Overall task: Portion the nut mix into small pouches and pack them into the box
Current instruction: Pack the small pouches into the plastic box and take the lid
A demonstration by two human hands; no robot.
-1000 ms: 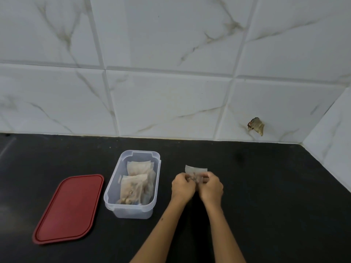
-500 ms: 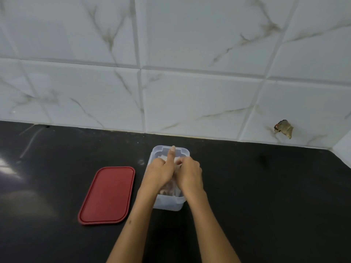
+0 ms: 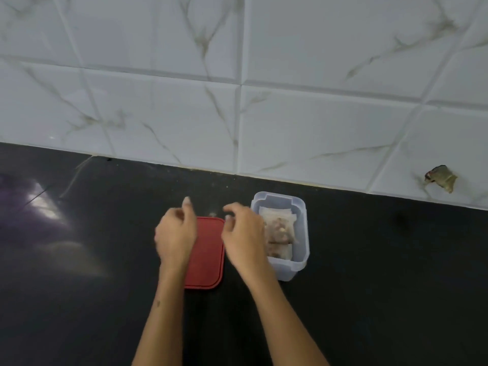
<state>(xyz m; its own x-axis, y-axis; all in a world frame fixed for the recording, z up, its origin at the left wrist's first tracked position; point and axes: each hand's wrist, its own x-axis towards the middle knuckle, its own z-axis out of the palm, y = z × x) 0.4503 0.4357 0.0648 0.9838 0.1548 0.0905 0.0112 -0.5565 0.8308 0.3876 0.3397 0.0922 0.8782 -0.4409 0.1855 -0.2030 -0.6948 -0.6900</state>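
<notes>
A clear plastic box (image 3: 299,262) stands on the black counter with small pouches of nut mix (image 3: 280,228) lying inside it. Its flat red lid (image 3: 207,256) lies on the counter just left of the box. My left hand (image 3: 175,232) hovers over the lid's left side, fingers loosely curled with one finger raised, holding nothing. My right hand (image 3: 244,235) hovers between lid and box, fingers relaxed and empty, and hides the box's left wall.
The black counter (image 3: 383,273) meets a white marble-patterned tiled wall (image 3: 290,122) at the back. A chipped hole (image 3: 441,177) marks the wall at the right. A bright glare lies on the counter at the left.
The pouch held by both hands went into the box. Both hands have left the box and moved left over the red lid, empty. The camera has swung left.
</notes>
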